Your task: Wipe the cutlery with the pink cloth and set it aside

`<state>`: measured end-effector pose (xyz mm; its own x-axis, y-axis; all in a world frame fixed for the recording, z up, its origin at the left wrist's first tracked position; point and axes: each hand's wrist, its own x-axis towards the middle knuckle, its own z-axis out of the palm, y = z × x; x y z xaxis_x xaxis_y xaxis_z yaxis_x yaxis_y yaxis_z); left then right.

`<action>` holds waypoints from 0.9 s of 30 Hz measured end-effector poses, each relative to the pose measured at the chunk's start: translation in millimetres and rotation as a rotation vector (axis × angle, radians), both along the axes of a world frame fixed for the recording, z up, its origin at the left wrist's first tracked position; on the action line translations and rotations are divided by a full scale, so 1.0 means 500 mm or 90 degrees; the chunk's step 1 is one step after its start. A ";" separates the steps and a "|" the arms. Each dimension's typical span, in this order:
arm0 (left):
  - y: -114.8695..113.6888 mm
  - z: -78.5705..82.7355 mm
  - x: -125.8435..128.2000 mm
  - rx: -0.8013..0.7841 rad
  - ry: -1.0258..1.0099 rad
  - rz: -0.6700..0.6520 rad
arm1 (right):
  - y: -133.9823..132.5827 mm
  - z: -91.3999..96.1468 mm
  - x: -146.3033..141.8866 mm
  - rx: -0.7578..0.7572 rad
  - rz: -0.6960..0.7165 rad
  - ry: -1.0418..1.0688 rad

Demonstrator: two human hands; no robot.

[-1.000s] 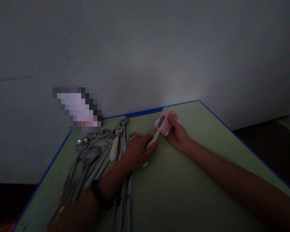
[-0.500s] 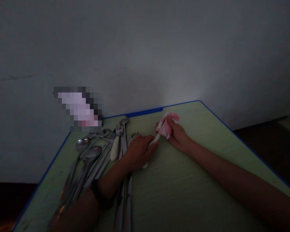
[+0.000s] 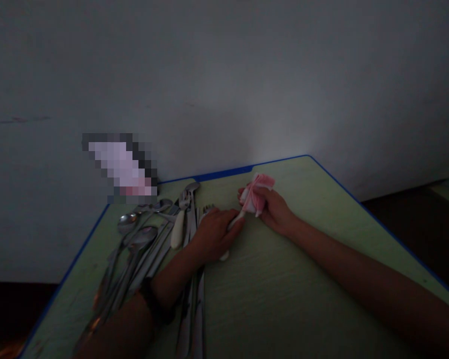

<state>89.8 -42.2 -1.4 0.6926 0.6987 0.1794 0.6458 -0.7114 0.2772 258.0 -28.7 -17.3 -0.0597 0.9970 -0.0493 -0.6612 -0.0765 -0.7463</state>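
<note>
My left hand [image 3: 217,232] is closed round the pale handle [image 3: 236,219] of a piece of cutlery. The other end of that piece disappears into a pink and white cloth [image 3: 256,197], so its kind is hidden. My right hand [image 3: 272,207] grips the cloth, fingers wrapped about it. Under my left hand lies a fork, its tines [image 3: 208,206] poking out beyond the knuckles; a pale handle end [image 3: 225,256] shows below the palm. Beside it to the left are a white-handled fork [image 3: 177,229] and several metal spoons [image 3: 144,235].
The pale green table [image 3: 307,279] has a blue edge and stands against a grey wall [image 3: 224,89]. A blurred-out, pixelated object [image 3: 119,167] leans at the back left corner. Long metal handles [image 3: 190,319] run toward the front edge beside my left forearm.
The cloth has shifted slightly left and changed its folds in my right hand. My left hand keeps its hold on the handle, nearly still.
</note>
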 end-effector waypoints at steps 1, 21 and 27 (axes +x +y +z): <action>0.000 0.000 0.000 -0.002 0.003 -0.002 | 0.000 0.000 0.000 -0.001 -0.003 -0.008; -0.002 0.004 -0.001 -0.012 0.008 -0.015 | -0.002 0.000 0.002 0.027 -0.010 -0.018; -0.002 0.006 0.000 -0.005 0.009 -0.011 | -0.002 0.004 0.007 0.022 0.026 0.013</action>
<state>89.7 -43.3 1.8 0.7067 0.6882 0.1641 0.6378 -0.7201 0.2732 261.3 -29.9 -15.1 -0.1004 0.9949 -0.0134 -0.6729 -0.0778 -0.7357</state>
